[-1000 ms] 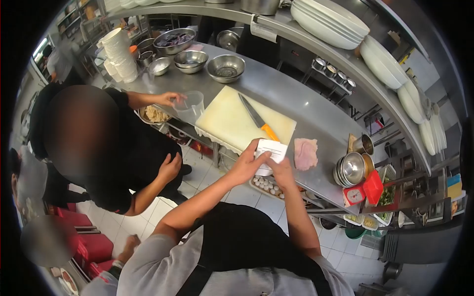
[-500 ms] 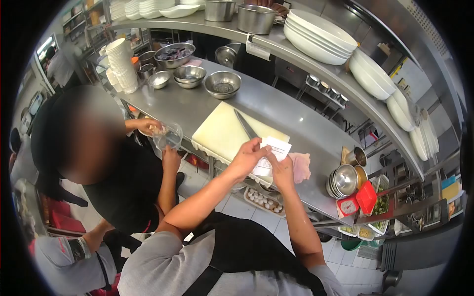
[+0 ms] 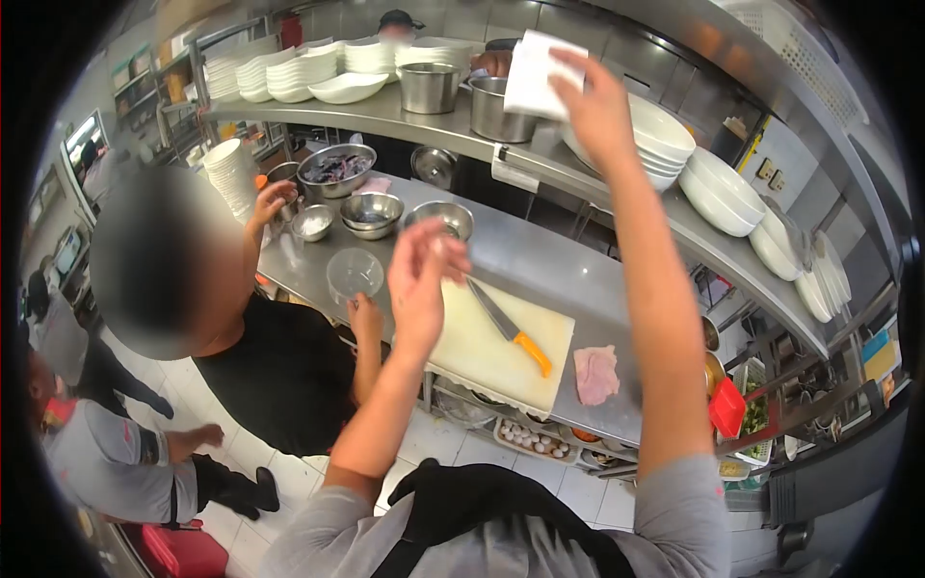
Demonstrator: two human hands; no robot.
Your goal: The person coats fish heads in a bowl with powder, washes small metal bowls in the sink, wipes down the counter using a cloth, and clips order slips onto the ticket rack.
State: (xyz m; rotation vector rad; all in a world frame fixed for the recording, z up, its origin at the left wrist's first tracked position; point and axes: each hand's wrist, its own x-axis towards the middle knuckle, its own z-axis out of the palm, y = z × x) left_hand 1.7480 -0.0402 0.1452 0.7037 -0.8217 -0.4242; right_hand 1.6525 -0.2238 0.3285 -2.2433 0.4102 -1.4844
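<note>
My right hand [image 3: 599, 111] is raised to the overhead shelf and grips white paper slips [image 3: 536, 79] between thumb and fingers. The slips are in front of a steel pot [image 3: 489, 108] and cover part of it. My left hand [image 3: 422, 279] is held up over the left side of the cutting board [image 3: 482, 352], fingers loosely apart, slightly blurred, with nothing seen in it. On the board lies a knife [image 3: 496, 313] with a yellow handle. A flat piece of pale pink raw meat [image 3: 596, 376] rests on the steel counter right of the board.
At my left a co-worker [image 3: 279, 385] holds a clear plastic bowl [image 3: 355, 276] over the counter. Steel bowls [image 3: 371, 214] stand along the counter's back. White plates [image 3: 718, 193] line the shelf [image 3: 385, 108]. Beneath the counter is a tray of eggs [image 3: 532, 441].
My right hand has carried the paper slips from over the board up to the shelf. My left hand has let go of them and moved left. The co-worker's far hand has reached toward the bowls.
</note>
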